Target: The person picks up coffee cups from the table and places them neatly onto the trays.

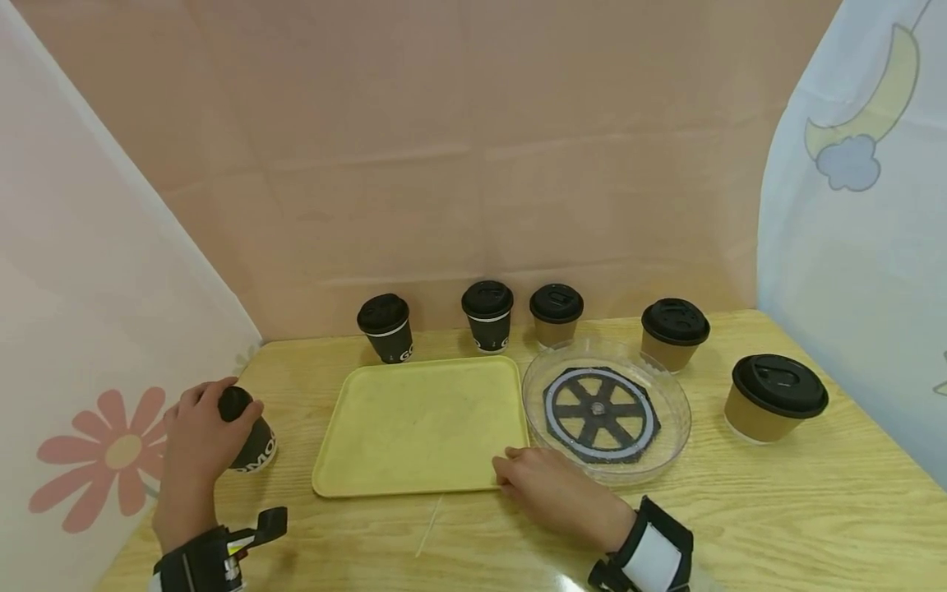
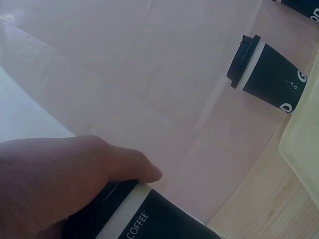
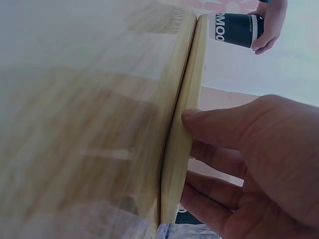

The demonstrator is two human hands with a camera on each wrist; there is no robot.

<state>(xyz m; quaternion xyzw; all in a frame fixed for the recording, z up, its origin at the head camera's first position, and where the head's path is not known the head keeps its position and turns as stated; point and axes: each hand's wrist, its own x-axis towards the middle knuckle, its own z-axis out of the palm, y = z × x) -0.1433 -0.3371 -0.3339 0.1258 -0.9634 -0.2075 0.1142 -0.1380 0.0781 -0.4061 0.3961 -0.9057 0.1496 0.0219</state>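
Note:
On the left, my left hand point(image 1: 200, 432) grips a black paper coffee cup point(image 1: 257, 448) from above, around its black lid. The left wrist view shows the thumb along the lid and white lettering on the cup point(image 2: 172, 219). My right hand point(image 1: 555, 489) is at the near right corner of a yellow rectangular tray point(image 1: 425, 427) lying on the table. Seen from the right wrist, the thumb and curled fingers hold the tray's edge point(image 3: 182, 134). The tray has nothing on it.
Two black lidded cups point(image 1: 390, 335) point(image 1: 490, 329) stand behind the tray. Brown lidded cups point(image 1: 555, 330) point(image 1: 669, 352) point(image 1: 762, 415) stand at the back and right. Beside the tray, a clear round dish point(image 1: 682, 427) contains a black wheel-shaped piece point(image 1: 595, 411). Cloth walls surround the wooden table.

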